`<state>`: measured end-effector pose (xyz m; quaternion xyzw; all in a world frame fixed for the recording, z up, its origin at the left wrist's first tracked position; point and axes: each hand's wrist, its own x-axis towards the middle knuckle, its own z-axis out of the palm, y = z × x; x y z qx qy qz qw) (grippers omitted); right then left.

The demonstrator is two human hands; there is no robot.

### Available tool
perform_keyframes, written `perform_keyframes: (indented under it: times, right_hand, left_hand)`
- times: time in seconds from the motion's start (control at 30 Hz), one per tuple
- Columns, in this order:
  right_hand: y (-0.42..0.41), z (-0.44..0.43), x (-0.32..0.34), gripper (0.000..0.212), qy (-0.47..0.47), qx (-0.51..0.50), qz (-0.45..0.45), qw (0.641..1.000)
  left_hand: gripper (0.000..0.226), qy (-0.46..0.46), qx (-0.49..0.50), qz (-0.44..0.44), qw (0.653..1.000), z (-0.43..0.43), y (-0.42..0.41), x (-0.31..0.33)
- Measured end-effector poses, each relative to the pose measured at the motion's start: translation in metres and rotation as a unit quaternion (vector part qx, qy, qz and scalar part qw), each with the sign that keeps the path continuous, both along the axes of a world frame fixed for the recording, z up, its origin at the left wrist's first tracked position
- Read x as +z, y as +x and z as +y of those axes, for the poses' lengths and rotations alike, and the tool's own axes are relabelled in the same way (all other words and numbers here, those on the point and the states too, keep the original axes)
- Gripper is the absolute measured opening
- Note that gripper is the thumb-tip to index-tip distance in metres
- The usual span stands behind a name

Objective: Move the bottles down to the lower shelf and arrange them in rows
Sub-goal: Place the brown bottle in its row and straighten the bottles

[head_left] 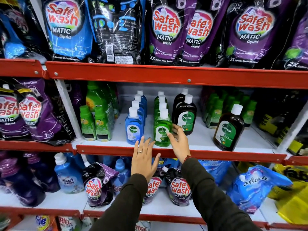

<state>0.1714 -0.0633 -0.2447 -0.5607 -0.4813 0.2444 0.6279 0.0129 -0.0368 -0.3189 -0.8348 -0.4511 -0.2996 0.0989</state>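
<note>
On the middle white shelf [198,139] stand rows of Dettol bottles with white caps: a blue row [134,125], a green row [162,129] and two brown bottles [185,116] one behind the other. Another brown bottle [229,129] stands alone to the right, slightly tilted. My right hand [179,141] is open, fingertips touching the right side of the front green bottle. My left hand [144,160] is open with fingers spread over the red shelf lip, just below the blue and green front bottles. Neither hand holds anything.
Green bottles [95,124] stand left of the Dettol rows, more green ones [215,112] at the right. Safewash pouches [168,30] fill the top shelf. The shelf below holds Safewash pouches [180,189], a Surf Excel bottle [68,175] and a blue Softouch pouch [253,187].
</note>
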Motion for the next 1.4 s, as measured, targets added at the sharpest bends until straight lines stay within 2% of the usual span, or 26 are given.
perform_keyframes:
  times: [0.1,0.2,0.27,0.37,0.43,0.6,0.67,0.73,0.9,1.1,1.2,1.33,1.4]
  right_hand:
    - [0.006,-0.011,0.0,0.043,0.019,-0.018,-0.011,1.0]
    - [0.019,-0.027,0.008,0.038,0.072,-0.099,-0.029,0.992]
    - [0.032,-0.042,0.02,0.033,0.119,-0.17,-0.053,0.977]
    - [0.058,-0.063,0.037,0.033,0.18,-0.289,-0.122,0.932]
    - [0.075,-0.073,0.045,0.04,0.167,-0.356,-0.138,0.909]
    - [0.116,-0.079,0.047,0.073,0.054,-0.437,-0.073,0.895]
    - [0.128,-0.08,0.047,0.079,-0.009,-0.414,-0.039,0.909]
    - [0.138,-0.08,0.043,0.078,-0.033,-0.38,-0.006,0.924]
    - [0.152,-0.084,0.039,0.055,-0.025,-0.337,0.039,0.94]
    - [0.157,-0.084,0.036,0.051,-0.013,-0.297,0.024,0.955]
    - [0.153,-0.082,0.035,0.05,-0.021,-0.234,0.02,0.972]
    - [0.138,-0.072,0.042,0.061,-0.02,-0.137,0.016,0.99]
    - [0.13,-0.066,0.045,0.058,-0.024,-0.094,0.025,0.995]
  left_hand:
    - [0.064,-0.005,0.008,-0.005,1.0,-0.003,0.001,0.001]
    - [0.066,-0.016,0.015,-0.023,0.999,-0.004,0.004,0.001]
    - [0.068,-0.022,0.019,-0.033,0.999,-0.005,0.006,0.001]
    - [0.069,-0.019,0.029,-0.043,0.998,-0.006,0.009,0.001]
    - [0.07,-0.019,0.034,-0.048,0.998,-0.007,0.011,0.001]
    - [0.071,-0.021,0.038,-0.055,0.998,-0.008,0.013,0.001]
    - [0.071,-0.022,0.038,-0.057,0.997,-0.009,0.013,0.001]
    - [0.072,-0.025,0.038,-0.055,0.997,-0.008,0.013,0.002]
    - [0.076,-0.031,0.039,-0.055,0.997,-0.009,0.014,0.003]
    - [0.08,-0.029,0.041,-0.062,0.997,-0.009,0.016,0.003]
    - [0.076,-0.024,0.043,-0.065,0.997,-0.009,0.017,0.001]
    - [0.074,-0.018,0.044,-0.066,0.997,-0.009,0.017,0.0]
    - [0.073,-0.016,0.041,-0.067,0.997,-0.008,0.017,0.0]
